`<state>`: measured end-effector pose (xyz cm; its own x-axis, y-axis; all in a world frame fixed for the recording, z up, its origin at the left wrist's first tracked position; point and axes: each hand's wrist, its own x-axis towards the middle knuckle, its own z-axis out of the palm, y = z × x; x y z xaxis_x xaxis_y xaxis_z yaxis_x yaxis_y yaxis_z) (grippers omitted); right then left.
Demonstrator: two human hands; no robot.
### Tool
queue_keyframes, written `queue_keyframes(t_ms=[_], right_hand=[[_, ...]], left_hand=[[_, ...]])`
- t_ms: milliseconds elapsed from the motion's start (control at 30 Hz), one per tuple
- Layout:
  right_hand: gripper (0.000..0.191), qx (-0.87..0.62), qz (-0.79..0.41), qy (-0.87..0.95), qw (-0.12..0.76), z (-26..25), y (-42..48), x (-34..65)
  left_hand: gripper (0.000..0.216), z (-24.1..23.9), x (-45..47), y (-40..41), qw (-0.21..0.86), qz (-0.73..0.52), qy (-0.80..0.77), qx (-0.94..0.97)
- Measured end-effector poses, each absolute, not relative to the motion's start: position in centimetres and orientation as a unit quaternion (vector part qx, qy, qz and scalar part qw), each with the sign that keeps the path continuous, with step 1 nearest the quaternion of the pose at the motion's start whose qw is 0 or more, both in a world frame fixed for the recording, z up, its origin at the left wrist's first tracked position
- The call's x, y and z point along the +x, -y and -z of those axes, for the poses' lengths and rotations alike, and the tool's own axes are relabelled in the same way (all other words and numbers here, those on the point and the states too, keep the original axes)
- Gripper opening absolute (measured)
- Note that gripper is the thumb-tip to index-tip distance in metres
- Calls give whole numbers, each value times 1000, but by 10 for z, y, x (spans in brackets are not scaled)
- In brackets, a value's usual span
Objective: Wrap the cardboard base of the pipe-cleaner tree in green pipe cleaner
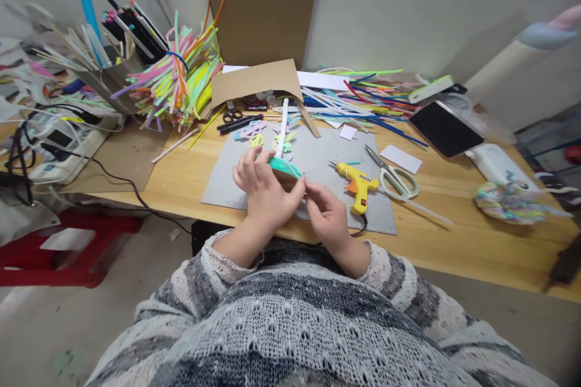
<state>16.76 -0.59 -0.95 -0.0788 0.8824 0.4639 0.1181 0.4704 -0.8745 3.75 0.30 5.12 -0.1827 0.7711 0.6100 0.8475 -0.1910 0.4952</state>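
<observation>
My left hand (267,186) is closed around a piece with a teal-green fuzzy edge and a brown, cardboard-like face (285,168). At the right end of that piece, the thumb and fingers of my right hand (325,211) are pinched together against its edge. A white stem (282,127) rises just behind the piece; whether they are joined cannot be seen. Small pastel shapes (256,133) lie on the grey mat (218,184) beyond my hands. To the right, a yellow hot glue gun (361,184) rests on the mat near scissors (399,181) with pale green handles.
Colourful pipe cleaners (181,72) stand in a bundle at the back left, and more (358,103) lie loose along the wall. A bent cardboard sheet (258,81) arches behind the mat. A phone (447,128) lies at right; a power strip (68,145) with cables is at left.
</observation>
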Motion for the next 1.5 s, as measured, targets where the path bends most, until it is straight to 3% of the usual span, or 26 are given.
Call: queue_keyframes(t_ms=[367,1067,1333,1500], right_hand=[[24,-395,-340,631,575,6,4,168],[26,-378,-377,616,580,13,2,168],[37,-439,-365,679,462,-36,22,211],[29,-608,-157,681,377,-87,-3,284]], left_hand=[[57,-52,42,-3,35,411,622,-665],[52,-47,39,-3,68,417,610,-670],[49,-46,38,-1,66,427,594,-679],[48,-46,31,1,58,432,589,-681]])
